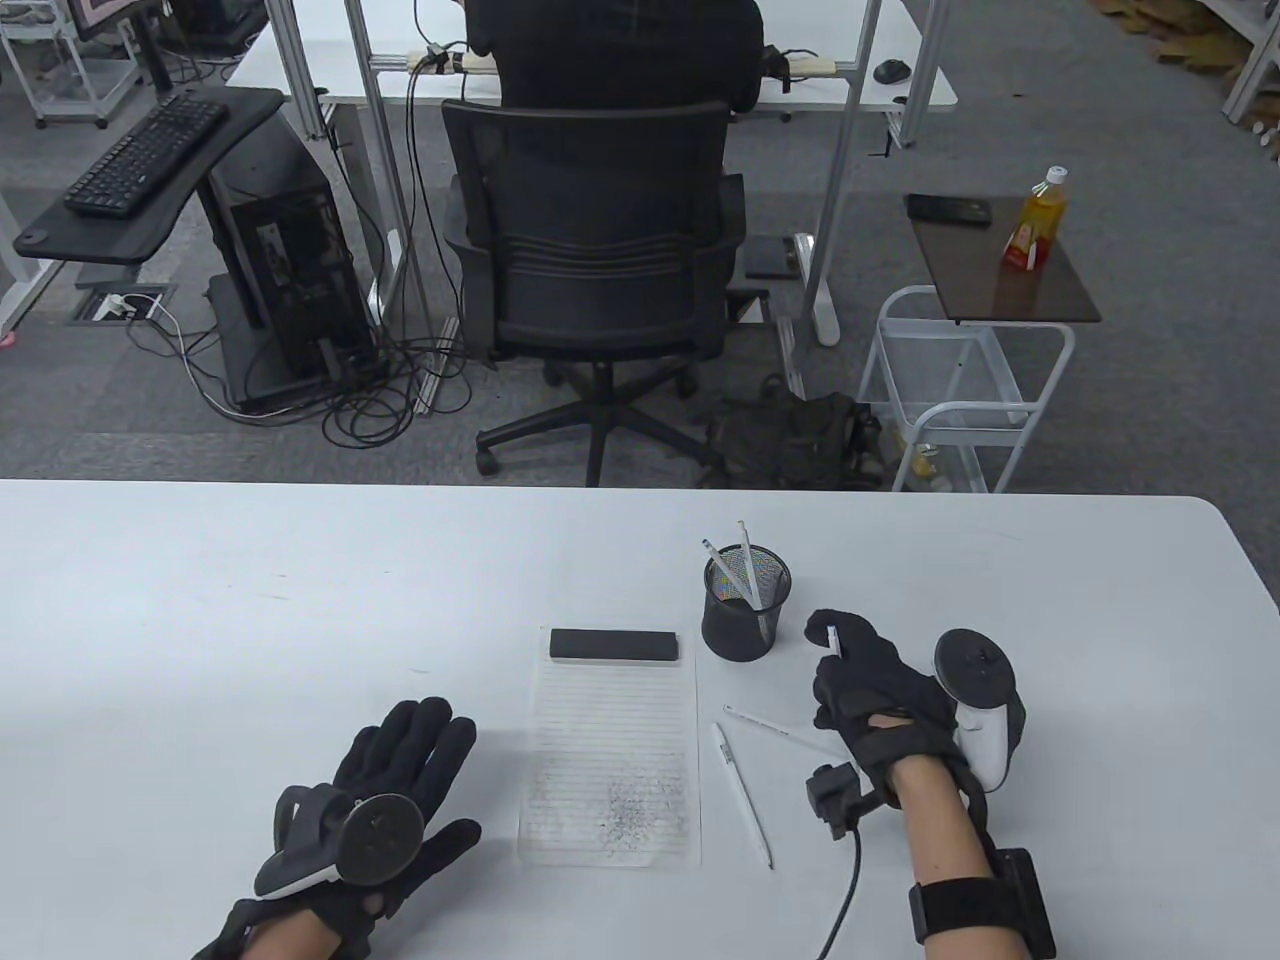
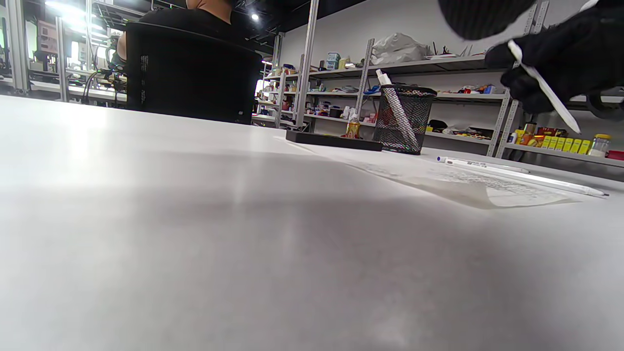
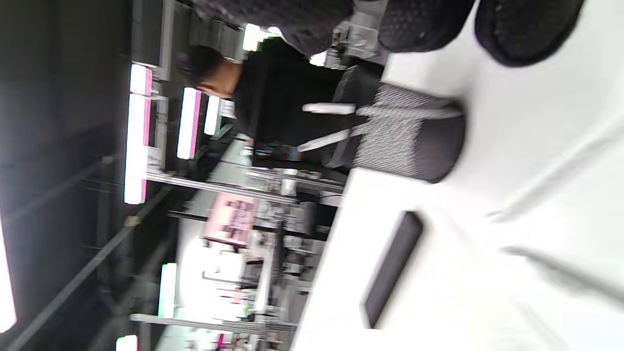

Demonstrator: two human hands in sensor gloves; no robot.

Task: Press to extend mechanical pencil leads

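Spanning the whole near field was the broad white tabletop (image 1: 200, 600), everything else sitting on it. A lined sheet of white paper (image 1: 610, 760), grey with pencil scribble at its near end, lay at centre, a flat black rectangular block (image 1: 614, 646) resting across its far edge. Just right of the block stood a black wire-mesh pencil cup (image 1: 746, 605) with two white pencils leaning inside. The left hand (image 1: 390, 790), black-gloved, lay flat on the table left of the paper, fingers spread wide, holding nothing. The right hand (image 1: 870, 690) was raised near the cup, fingers curled round a slim white mechanical pencil (image 2: 543, 87); the left wrist view showed it slanting downward out of the fist, its tip clear of the table. Two more white mechanical pencils lay loose between paper and right hand: a longer one (image 1: 744, 795) along the paper's right edge, a shorter one (image 1: 765, 720) angled toward the right hand.
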